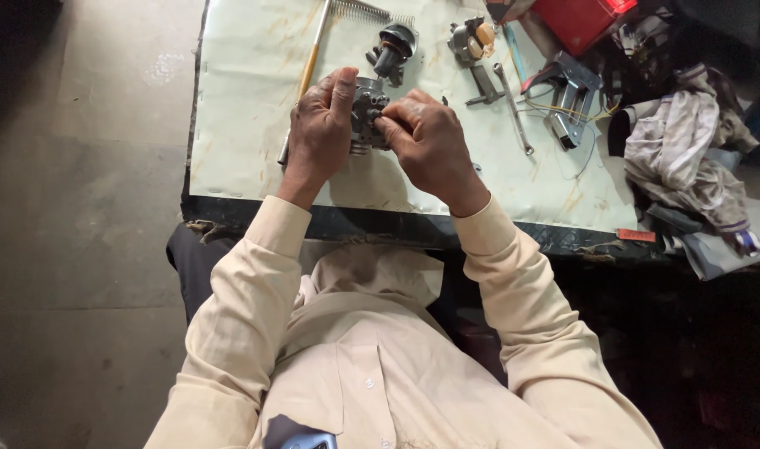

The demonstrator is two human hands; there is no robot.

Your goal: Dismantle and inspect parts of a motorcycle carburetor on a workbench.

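Both hands' grip, left hand and right hand, pinching one grey metal part; two similar parts beyond.

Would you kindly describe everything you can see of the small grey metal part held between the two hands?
The metal part is a compact, dull grey cast piece with knobbly bosses and small ports, looking worn and a little grimy. It is held just above the pale sheet-covered table. The left hand grips its left side, thumb resting along the top. The right hand presses its fingers against the right face. Most of its lower half is hidden by the hands.
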